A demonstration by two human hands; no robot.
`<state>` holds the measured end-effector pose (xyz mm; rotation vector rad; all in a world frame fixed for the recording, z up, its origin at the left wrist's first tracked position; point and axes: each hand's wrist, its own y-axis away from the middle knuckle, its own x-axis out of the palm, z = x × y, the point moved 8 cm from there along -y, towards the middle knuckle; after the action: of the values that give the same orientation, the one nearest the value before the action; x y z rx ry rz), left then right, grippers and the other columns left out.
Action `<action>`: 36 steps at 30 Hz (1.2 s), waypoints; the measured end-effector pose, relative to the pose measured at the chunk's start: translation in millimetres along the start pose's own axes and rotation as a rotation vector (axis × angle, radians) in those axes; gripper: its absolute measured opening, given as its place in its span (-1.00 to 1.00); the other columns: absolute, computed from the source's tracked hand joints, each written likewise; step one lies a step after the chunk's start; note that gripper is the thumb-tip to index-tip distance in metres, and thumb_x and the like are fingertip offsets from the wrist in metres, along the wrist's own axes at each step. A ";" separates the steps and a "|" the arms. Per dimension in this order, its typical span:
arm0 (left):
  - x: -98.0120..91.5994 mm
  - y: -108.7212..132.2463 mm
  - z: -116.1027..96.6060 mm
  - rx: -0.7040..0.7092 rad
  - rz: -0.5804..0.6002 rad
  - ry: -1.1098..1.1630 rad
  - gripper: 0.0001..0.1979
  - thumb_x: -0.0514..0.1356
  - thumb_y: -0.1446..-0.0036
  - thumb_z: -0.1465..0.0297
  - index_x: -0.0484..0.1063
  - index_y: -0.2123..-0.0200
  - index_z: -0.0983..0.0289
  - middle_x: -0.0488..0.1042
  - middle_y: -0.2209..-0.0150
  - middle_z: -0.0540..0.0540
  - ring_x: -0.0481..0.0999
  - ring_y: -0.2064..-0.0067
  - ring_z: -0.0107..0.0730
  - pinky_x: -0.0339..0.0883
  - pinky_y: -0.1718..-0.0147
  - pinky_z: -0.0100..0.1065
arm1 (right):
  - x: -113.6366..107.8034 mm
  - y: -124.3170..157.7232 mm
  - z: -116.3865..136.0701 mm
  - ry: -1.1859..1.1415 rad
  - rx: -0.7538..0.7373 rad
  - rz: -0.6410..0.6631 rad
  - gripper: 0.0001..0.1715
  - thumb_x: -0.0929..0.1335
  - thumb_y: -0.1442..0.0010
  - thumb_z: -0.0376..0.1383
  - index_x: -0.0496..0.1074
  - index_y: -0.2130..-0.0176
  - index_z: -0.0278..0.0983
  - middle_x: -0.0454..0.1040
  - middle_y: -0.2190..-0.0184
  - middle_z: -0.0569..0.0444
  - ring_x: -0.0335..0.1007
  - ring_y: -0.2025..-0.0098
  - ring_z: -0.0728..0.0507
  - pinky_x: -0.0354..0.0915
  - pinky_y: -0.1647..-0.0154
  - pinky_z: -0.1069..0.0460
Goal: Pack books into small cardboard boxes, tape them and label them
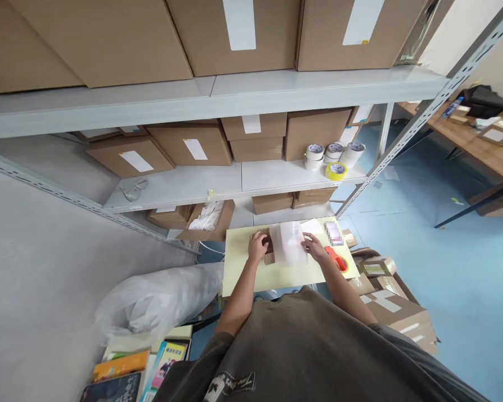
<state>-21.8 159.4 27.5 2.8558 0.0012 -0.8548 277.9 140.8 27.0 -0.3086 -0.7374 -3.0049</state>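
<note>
On a pale yellow table [238, 272] in front of me lies a small brown cardboard box [269, 258], partly covered by a translucent white sheet that looks like bubble wrap [288, 243]. My left hand [257, 247] has its fingers curled over the box's left side. At the right edge of the wrap, my right hand [313, 247] pinches it between thumb and fingers. A red tape dispenser [336, 258] with a yellow-edged roll lies beside my right forearm. Behind it is a phone-shaped item [333, 233], its surface blurred out.
A grey metal shelf [193, 187] holding cartons and tape rolls [314, 156] rises behind the table. Left of me lie a big roll of bubble wrap [167, 301] and a stack of books [121, 368]. Packed parcels [394, 312] fill the floor at right.
</note>
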 end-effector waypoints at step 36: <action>-6.4 27.2 32.8 -0.462 -0.118 0.681 -0.63 0.56 0.18 0.33 0.67 0.25 0.32 0.67 0.35 0.14 0.64 0.36 -0.31 0.47 0.41 -0.39 | 18.8 -67.6 16.2 0.273 -0.031 0.055 -0.60 0.56 0.22 -0.15 0.57 0.34 -0.26 0.62 0.40 0.04 0.55 0.32 -0.23 0.45 0.24 -0.09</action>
<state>-43.8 127.8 8.1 2.5586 0.3926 0.1343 257.2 208.5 14.0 0.0795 -0.6449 -2.9237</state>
